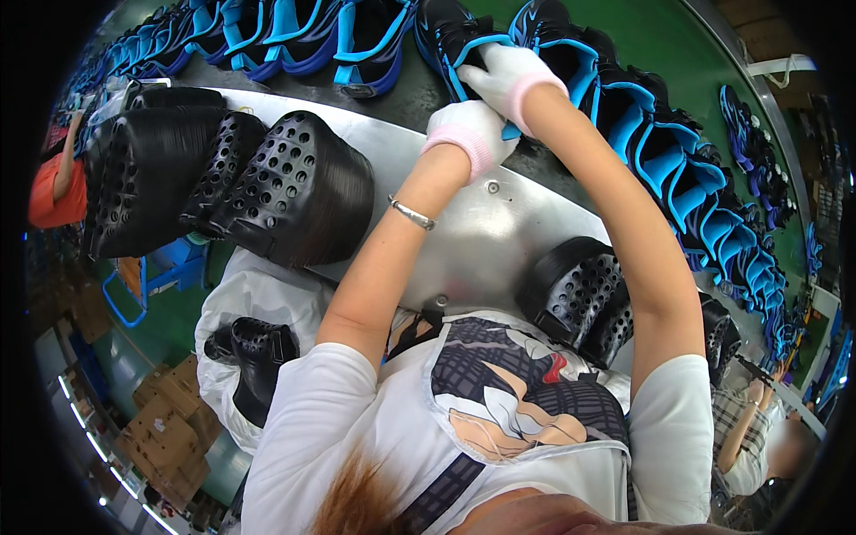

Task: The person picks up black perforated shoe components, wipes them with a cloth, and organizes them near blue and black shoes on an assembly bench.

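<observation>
Both my hands wear white knit gloves with pink cuffs. My left hand and my right hand are closed together on a black shoe with bright blue straps lying on the dark conveyor belt. A silver bracelet sits on my left wrist. More black-and-blue shoes lie in a row along the belt, running off to the right and to the far left.
A grey metal shelf borders the belt; on it stand black perforated moulds at left and others at right. A white bag with black pieces hangs below. A person in orange works at left, another person at lower right.
</observation>
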Tool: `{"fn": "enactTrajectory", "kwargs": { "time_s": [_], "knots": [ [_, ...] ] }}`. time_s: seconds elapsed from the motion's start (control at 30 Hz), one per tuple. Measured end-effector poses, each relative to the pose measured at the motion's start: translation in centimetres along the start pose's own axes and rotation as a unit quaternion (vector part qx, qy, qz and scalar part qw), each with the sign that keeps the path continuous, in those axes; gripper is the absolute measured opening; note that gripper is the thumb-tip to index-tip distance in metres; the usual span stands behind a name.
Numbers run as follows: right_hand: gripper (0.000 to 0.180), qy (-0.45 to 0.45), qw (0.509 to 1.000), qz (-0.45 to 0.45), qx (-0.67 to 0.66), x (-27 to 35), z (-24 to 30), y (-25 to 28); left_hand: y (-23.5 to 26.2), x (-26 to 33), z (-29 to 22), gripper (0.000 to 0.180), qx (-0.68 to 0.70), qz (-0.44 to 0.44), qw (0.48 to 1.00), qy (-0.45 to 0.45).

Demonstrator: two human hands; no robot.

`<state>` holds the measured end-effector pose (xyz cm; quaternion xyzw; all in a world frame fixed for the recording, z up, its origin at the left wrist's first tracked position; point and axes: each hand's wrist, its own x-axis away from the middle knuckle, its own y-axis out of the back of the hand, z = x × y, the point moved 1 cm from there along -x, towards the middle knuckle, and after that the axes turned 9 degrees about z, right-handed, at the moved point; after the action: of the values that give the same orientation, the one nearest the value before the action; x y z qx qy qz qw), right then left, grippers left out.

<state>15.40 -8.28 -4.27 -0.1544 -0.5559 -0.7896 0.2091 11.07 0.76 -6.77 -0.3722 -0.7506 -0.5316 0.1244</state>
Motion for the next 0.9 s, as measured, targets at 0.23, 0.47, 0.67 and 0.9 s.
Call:
{"fn": "enactTrajectory", "kwargs": {
  "time_s": [0.23, 0.47, 0.67, 0.9],
  "knots": [
    [0.036, 0.051, 0.983, -0.136, -0.114, 11.5, -5.7, -0.3, -0.8, -0.1, -0.7, 0.031, -0.126, -0.065, 0.989, -0.029],
    [0.032, -0.026, 0.969, -0.187, -0.160, 16.5, -11.1, -1.2, 3.9, -2.6, 4.6, 0.028, -0.080, -0.400, 0.910, 0.079],
    [0.044, -0.019, 0.983, -0.184, 0.000, 14.9, -11.5, -2.5, 2.5, -0.5, -1.3, 0.034, 0.015, -0.390, 0.899, -0.199],
    [0.036, -0.081, 0.988, -0.102, 0.082, 11.6, -10.8, -3.2, -1.6, -3.3, -1.9, 0.035, 0.019, -0.254, 0.954, -0.158]
  ]
}}
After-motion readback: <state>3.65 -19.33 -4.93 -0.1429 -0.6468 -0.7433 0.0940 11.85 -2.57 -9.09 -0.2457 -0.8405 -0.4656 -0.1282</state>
